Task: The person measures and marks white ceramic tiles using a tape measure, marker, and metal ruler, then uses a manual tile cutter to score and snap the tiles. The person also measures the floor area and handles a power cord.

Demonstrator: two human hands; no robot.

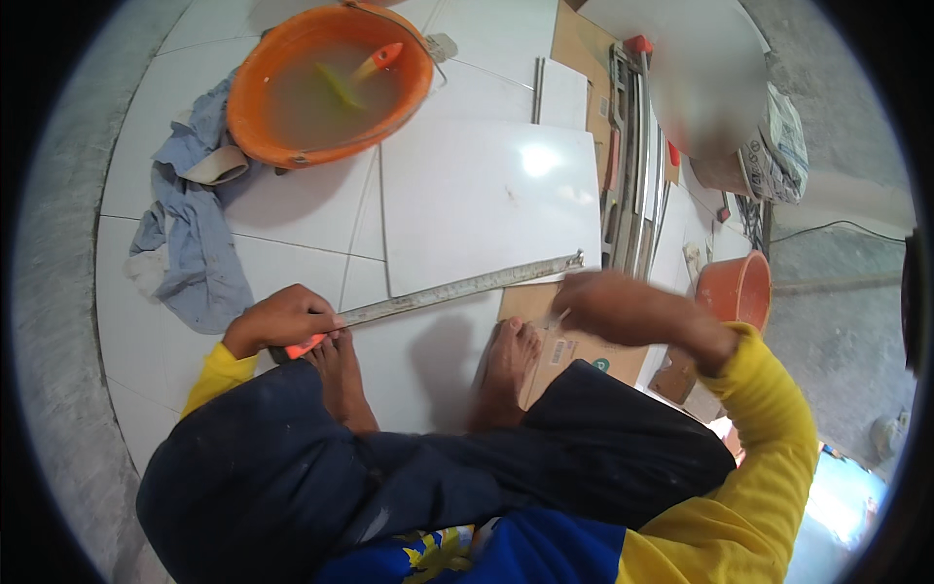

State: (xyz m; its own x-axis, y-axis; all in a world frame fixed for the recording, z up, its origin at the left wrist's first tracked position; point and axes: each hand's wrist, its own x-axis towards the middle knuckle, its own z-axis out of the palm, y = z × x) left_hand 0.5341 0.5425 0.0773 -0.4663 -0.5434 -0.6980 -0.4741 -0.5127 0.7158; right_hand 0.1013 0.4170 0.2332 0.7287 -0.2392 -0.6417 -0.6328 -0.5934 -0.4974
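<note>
Beside one loose tile (pixel 486 204), the left hand (pixel 279 317) grips one tape measure (pixel 457 289); right hand (pixel 611 307) curled, hold unclear.

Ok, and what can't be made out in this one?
All in the head view:
Right hand: blurred; whether it grips anything is unclear.
Tape measure: marks too small to read; left hand partly covers its case.
Orange bucket: cloudy water hides its bottom.
Smaller bucket: lower part hidden behind the right arm.
</note>
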